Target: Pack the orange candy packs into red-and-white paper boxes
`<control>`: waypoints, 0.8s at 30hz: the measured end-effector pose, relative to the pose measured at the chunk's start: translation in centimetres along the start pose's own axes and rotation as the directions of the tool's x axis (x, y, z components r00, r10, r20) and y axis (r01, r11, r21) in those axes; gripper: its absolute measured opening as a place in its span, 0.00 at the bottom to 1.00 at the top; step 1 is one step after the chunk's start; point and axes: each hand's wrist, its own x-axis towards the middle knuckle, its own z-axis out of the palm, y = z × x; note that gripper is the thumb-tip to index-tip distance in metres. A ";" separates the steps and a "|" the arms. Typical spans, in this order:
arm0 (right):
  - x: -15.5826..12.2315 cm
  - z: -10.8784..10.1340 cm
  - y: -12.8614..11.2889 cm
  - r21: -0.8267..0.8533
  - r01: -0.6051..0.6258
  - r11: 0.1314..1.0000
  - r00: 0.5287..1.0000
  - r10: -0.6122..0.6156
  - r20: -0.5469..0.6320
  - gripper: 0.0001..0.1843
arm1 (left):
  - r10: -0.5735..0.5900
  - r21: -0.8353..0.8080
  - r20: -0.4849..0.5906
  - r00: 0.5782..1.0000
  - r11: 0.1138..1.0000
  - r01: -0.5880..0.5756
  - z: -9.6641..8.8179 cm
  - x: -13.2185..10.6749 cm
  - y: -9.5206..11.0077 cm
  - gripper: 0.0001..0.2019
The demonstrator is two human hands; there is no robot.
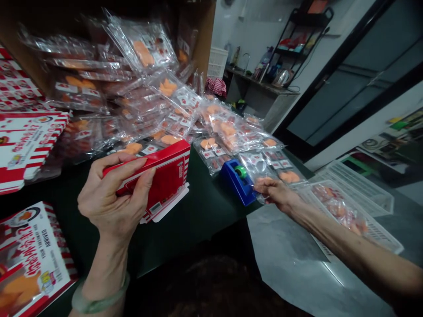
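Observation:
My left hand grips a flat red cardboard box, tilted on edge, with a white flap sticking out at its lower end. A barcode shows on the side facing me. My right hand reaches out to the front end of a blue tape dispenser with a green roll in it. Its fingers are pinched together; what lies between them is too small to make out. Beside those fingers lies a clear plastic packet with orange pieces inside.
Clear packets are heaped across the back of the dark green tabletop, spilling from a cardboard carton. Red-and-white boxes stand at the left, with a windowed box nearer me. White plastic baskets sit at the right.

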 end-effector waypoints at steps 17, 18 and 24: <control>-2.3 1.3 7.3 0.076 0.138 0.987 0.971 -0.120 -0.206 0.18 | 0.022 0.012 -0.019 1.000 1.000 -0.022 0.2 0.0 -0.2 0.18; -2.5 1.1 7.3 0.024 0.149 0.989 0.966 -0.141 -0.215 0.17 | 0.008 0.014 -0.018 1.000 1.000 -0.008 0.1 -0.1 0.1 0.16; -6.4 4.5 2.4 -0.153 0.377 0.914 0.918 -0.390 -0.070 0.13 | -0.016 0.013 0.029 0.999 1.000 0.015 0.1 -0.1 1.5 0.11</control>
